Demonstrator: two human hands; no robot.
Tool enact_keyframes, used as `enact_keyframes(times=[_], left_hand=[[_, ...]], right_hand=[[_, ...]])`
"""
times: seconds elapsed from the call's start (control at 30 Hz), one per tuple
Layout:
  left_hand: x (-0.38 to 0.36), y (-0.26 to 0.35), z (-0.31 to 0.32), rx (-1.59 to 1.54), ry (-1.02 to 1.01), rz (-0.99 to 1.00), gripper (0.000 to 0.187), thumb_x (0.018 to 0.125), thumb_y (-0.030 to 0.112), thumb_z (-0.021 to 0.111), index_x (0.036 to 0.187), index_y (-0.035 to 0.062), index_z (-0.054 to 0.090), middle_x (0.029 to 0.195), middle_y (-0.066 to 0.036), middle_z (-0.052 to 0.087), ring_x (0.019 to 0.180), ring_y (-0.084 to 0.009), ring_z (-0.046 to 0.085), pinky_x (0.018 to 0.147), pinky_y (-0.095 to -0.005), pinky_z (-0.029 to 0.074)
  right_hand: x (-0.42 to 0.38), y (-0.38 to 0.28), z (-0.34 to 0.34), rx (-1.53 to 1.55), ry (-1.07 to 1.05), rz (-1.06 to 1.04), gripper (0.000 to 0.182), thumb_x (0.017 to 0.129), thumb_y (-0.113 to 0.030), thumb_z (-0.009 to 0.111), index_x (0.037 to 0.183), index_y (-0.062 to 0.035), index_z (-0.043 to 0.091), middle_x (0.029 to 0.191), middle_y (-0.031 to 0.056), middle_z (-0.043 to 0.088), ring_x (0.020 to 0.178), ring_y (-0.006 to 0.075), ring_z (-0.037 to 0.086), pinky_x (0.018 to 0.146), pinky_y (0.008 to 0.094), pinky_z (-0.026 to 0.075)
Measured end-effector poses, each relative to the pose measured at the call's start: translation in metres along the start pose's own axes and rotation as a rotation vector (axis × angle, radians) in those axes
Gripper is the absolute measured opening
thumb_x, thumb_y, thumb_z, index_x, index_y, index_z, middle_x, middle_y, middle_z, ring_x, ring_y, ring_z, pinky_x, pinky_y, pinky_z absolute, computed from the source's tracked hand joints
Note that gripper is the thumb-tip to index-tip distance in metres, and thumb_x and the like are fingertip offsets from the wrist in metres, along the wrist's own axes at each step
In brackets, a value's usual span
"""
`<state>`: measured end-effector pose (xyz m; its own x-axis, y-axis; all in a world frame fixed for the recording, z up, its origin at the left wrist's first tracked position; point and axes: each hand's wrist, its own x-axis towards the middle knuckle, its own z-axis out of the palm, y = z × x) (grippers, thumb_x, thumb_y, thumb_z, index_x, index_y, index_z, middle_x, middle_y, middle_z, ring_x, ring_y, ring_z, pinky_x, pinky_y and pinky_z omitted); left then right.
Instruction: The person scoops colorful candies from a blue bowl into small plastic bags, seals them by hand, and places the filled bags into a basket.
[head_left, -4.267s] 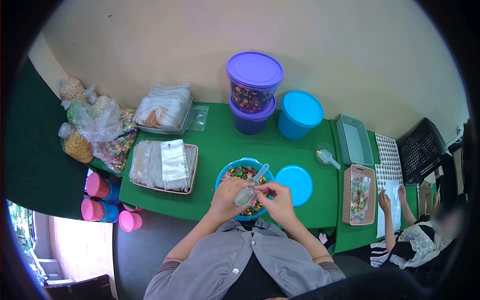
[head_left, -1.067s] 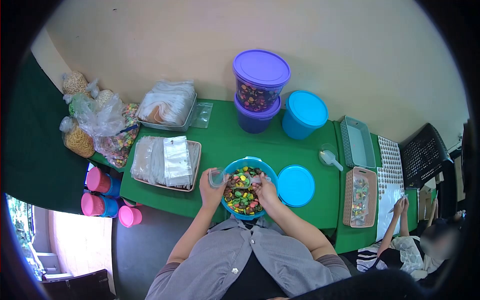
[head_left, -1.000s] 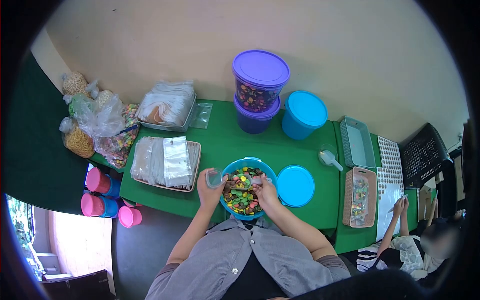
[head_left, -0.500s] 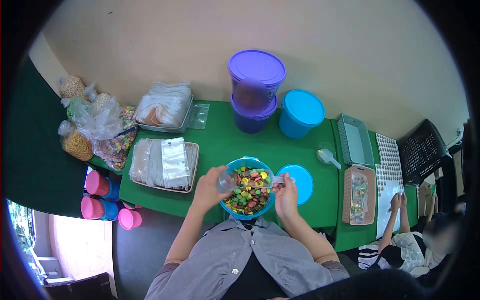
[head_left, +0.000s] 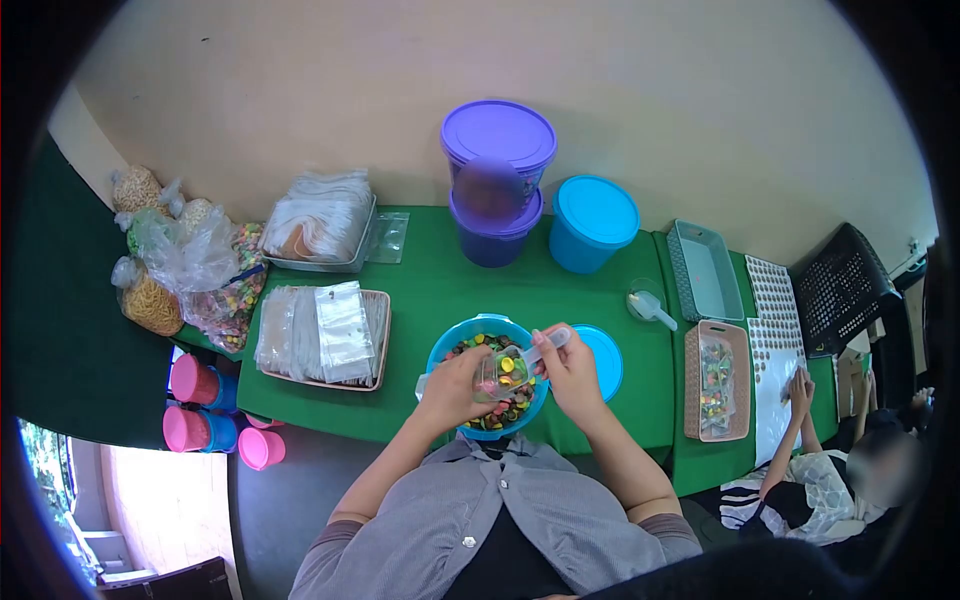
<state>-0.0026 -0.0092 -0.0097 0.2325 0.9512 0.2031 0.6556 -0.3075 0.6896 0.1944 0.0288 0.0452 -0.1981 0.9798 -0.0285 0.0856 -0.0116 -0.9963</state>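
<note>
Clear plastic forms the scoop whose handle you grip in your right hand; its load of coloured pieces meets the cup clasped in your left hand, above the near blue tub, left of the blue lid.

No lettering or numbers legible — rows of round marks, too small to read

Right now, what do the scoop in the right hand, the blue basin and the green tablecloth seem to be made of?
Scoop: probably plastic, smooth and translucent; its pale handle looks partly see-through.
Blue basin: likely moulded plastic, evenly coloured, slightly shiny.
Green tablecloth: apparently matte fabric, draping over the front edge; weave too small to see.
</note>
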Motion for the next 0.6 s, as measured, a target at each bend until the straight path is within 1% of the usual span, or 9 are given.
enact_keyframes(times=[0.13, 0.2, 0.23, 0.3, 0.43, 0.5, 0.53, 0.57, 0.6], left_hand=[[0.001, 0.007, 0.001, -0.124, 0.005, -0.075, 0.081, 0.055, 0.026, 0.088, 0.123, 0.0064, 0.048, 0.111, -0.015, 0.062, 0.103, -0.0329, 0.061, 0.087, -0.0413, 0.048], [0.002, 0.01, -0.002, -0.161, 0.019, -0.09, 0.081, 0.054, 0.025, 0.088, 0.123, 0.0061, 0.049, 0.111, -0.015, 0.062, 0.103, -0.0327, 0.061, 0.087, -0.0413, 0.049], [0.003, 0.013, -0.006, -0.155, 0.052, -0.063, 0.082, 0.054, 0.025, 0.089, 0.123, 0.0063, 0.048, 0.111, -0.015, 0.062, 0.103, -0.0327, 0.062, 0.087, -0.0411, 0.049], [0.005, 0.018, -0.011, -0.148, 0.087, -0.036, 0.083, 0.053, 0.025, 0.089, 0.123, 0.0065, 0.048, 0.111, -0.014, 0.062, 0.102, -0.0326, 0.062, 0.087, -0.041, 0.049], [0.008, 0.022, -0.014, -0.197, 0.165, 0.042, 0.082, 0.052, 0.023, 0.089, 0.122, 0.0074, 0.049, 0.112, -0.014, 0.061, 0.104, -0.0325, 0.061, 0.089, -0.0411, 0.048], [0.01, 0.021, -0.014, -0.216, 0.18, 0.052, 0.081, 0.052, 0.023, 0.089, 0.122, 0.0076, 0.05, 0.112, -0.013, 0.061, 0.104, -0.0328, 0.06, 0.09, -0.0411, 0.048], [0.012, 0.02, -0.014, -0.269, 0.206, 0.11, 0.082, 0.053, 0.022, 0.088, 0.124, 0.0078, 0.049, 0.116, -0.014, 0.057, 0.107, -0.0328, 0.058, 0.092, -0.0409, 0.047], [0.013, 0.019, -0.015, -0.321, 0.232, 0.169, 0.082, 0.055, 0.022, 0.087, 0.126, 0.0079, 0.049, 0.12, -0.015, 0.054, 0.11, -0.0327, 0.056, 0.093, -0.0407, 0.046], [0.012, 0.02, -0.016, -0.322, 0.232, 0.168, 0.082, 0.055, 0.022, 0.087, 0.126, 0.0079, 0.049, 0.12, -0.015, 0.054, 0.11, -0.0327, 0.056, 0.093, -0.0407, 0.046]], right_hand=[[-0.004, -0.026, 0.003, -0.156, -0.006, -0.05, 0.017, 0.097, -0.016, 0.056, 0.091, -0.001, 0.056, 0.073, 0.0028, 0.06, 0.062, 0.0062, 0.056, 0.053, 0.0222, 0.044], [-0.008, -0.042, 0.005, -0.19, 0.049, -0.147, 0.014, 0.096, -0.013, 0.058, 0.09, 0.0006, 0.058, 0.072, 0.0029, 0.06, 0.063, 0.0065, 0.058, 0.054, 0.0225, 0.046], [-0.009, -0.042, 0.006, -0.189, 0.045, -0.146, 0.014, 0.096, -0.013, 0.058, 0.09, 0.0006, 0.058, 0.072, 0.0029, 0.06, 0.063, 0.0065, 0.058, 0.054, 0.0225, 0.046], [-0.012, -0.041, 0.006, -0.191, 0.095, -0.306, 0.014, 0.093, -0.012, 0.062, 0.092, 0.0008, 0.059, 0.068, 0.0035, 0.059, 0.058, 0.0061, 0.055, 0.049, 0.0232, 0.043], [-0.021, -0.053, 0.004, -0.197, 0.127, -0.379, 0.014, 0.093, -0.012, 0.062, 0.092, 0.0009, 0.059, 0.068, 0.0031, 0.06, 0.059, 0.0062, 0.056, 0.051, 0.0225, 0.045], [-0.026, -0.062, 0.002, -0.037, 0.178, -0.348, 0.014, 0.094, -0.014, 0.062, 0.091, 0.0003, 0.059, 0.072, 0.0027, 0.061, 0.06, 0.0063, 0.057, 0.053, 0.0225, 0.046], [-0.027, -0.061, 0.001, -0.037, 0.178, -0.348, 0.014, 0.094, -0.014, 0.062, 0.091, 0.0003, 0.059, 0.072, 0.0027, 0.061, 0.06, 0.0063, 0.057, 0.053, 0.0225, 0.046], [-0.027, -0.061, -0.001, 0.04, 0.216, -0.363, 0.015, 0.095, -0.014, 0.06, 0.092, 0.0007, 0.058, 0.072, 0.0042, 0.06, 0.06, 0.0083, 0.057, 0.052, 0.0232, 0.046], [-0.027, -0.06, -0.003, 0.119, 0.255, -0.377, 0.016, 0.096, -0.015, 0.058, 0.092, 0.0011, 0.056, 0.073, 0.0057, 0.059, 0.059, 0.0104, 0.058, 0.051, 0.0239, 0.047]])
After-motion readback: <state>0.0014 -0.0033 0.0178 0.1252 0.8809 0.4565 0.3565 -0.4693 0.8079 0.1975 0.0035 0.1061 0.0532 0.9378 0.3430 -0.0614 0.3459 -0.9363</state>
